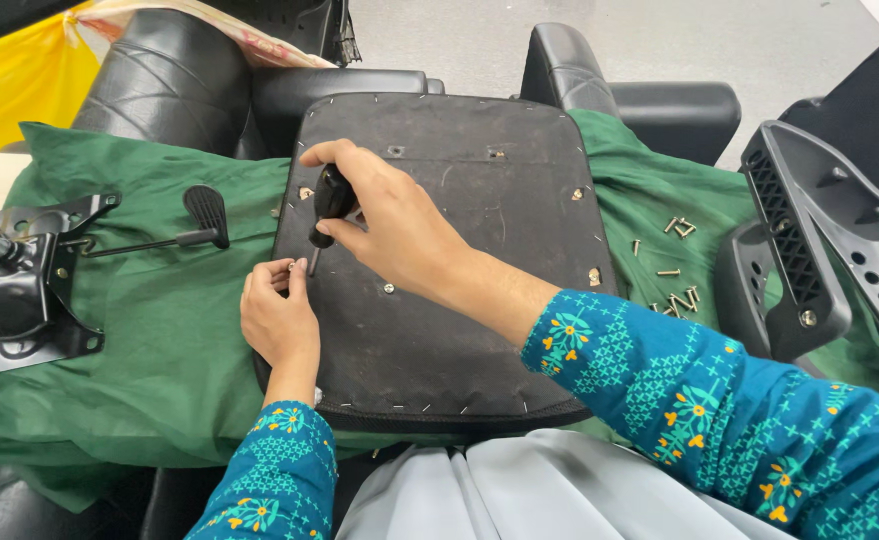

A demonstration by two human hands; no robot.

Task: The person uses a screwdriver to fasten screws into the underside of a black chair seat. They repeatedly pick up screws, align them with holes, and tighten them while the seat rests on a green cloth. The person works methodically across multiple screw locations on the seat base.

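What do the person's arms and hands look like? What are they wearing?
Both hands, the left hand and the right hand, are bare: no gloves or rings show. Both arms wear long teal sleeves patterned with light blue crosses and yellow-orange flowers, ending at the wrists.

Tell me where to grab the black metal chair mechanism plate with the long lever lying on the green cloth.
Take the black metal chair mechanism plate by its thin lever rod, coming from above. The rod lies flat on the green cloth, clear of both hands, and looks slim enough for fingers to close round; the plate's bracket edges look sharper and awkward.
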